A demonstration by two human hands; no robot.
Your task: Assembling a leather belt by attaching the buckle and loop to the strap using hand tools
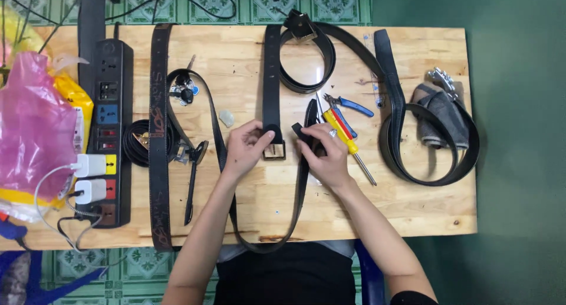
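Both hands [247,144] gripping black belt [272,75]

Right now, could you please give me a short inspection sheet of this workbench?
Surface: pale wooden table.
Job's things: black belt with its metal buckle; second belt end.
Clutter: yellow screwdriver, blue pliers, brown belt, grey cloth, pink bag.
Hands: left hand pinches the strap by the buckle; right hand grips the second belt end.
Cables: power strip with white chargers.
Surroundings: green tiled floor.
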